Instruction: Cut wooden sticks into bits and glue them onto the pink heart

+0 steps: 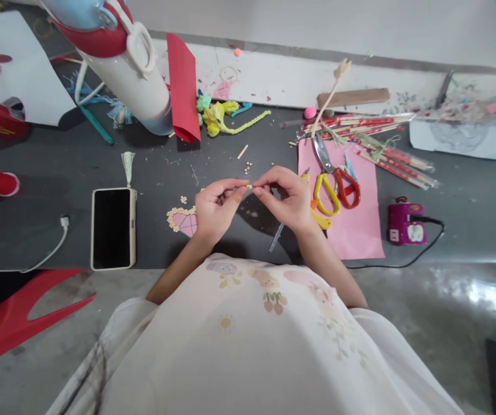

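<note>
My left hand (pixel 215 207) and my right hand (pixel 288 197) meet fingertip to fingertip above the dark desk. Pinched between both is a tiny pale wooden piece (pixel 249 187), mostly covered by the fingers. Partly under my left hand lies a pink paper shape (pixel 186 222) drawn with dark lines, its visible edge lined with small pale wooden bits (pixel 173 217). A small cluster of bits (pixel 183 200) sits just above it. Beyond the fingertips are several loose bits (pixel 248 168) and a short thin stick (pixel 242 151).
Right of my right hand, scissors (pixel 332 178) and a yellow cutter (pixel 320 219) lie on pink paper (pixel 360 230). A phone (pixel 113 229) is at left, with a tall bottle (pixel 122 75) behind. Wrapped chopsticks (pixel 395 161), yellow yarn (pixel 215 118) and a purple box (pixel 406 223) surround the area.
</note>
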Action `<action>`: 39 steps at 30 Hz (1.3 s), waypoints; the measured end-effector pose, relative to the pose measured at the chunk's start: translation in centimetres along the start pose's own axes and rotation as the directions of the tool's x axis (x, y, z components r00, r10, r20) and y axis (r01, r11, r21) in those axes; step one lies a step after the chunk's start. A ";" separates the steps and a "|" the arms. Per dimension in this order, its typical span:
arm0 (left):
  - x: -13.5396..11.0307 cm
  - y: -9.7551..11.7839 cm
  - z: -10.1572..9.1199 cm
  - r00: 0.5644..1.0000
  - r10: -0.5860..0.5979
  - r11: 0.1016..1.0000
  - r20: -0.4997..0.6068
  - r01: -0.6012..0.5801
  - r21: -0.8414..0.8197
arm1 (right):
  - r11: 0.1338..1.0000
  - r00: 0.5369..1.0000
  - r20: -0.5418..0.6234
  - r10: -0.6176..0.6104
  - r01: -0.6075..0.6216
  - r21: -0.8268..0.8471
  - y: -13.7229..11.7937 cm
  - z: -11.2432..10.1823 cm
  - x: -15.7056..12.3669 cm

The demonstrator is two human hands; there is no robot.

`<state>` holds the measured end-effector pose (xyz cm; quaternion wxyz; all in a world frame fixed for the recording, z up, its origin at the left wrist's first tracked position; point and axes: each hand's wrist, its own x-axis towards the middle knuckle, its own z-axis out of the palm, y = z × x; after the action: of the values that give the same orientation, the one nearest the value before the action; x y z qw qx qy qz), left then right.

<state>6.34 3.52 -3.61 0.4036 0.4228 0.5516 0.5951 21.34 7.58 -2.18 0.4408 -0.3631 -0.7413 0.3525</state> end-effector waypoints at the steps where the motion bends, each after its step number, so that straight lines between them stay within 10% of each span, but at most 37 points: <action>1: 0.0 0.0 0.0 1.000 0.008 1.000 0.003 -0.008 0.003 | 1.000 1.000 0.002 0.009 -0.009 0.030 0.0 0.0 0.0; 22: -0.1 -0.4 0.0 0.992 0.121 0.989 0.036 -0.123 0.084 | 0.988 0.991 0.065 0.119 -0.124 0.091 0.1 -0.2 -0.2; 39: 0.4 -1.2 0.0 0.923 -0.324 0.918 0.207 0.360 -0.164 | 0.998 0.993 0.098 0.058 -0.058 -0.007 1.1 -1.4 -0.8</action>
<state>6.26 3.96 -4.81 0.5888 0.3276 0.5172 0.5277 23.09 7.73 -2.91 0.3927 -0.3676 -0.7520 0.3810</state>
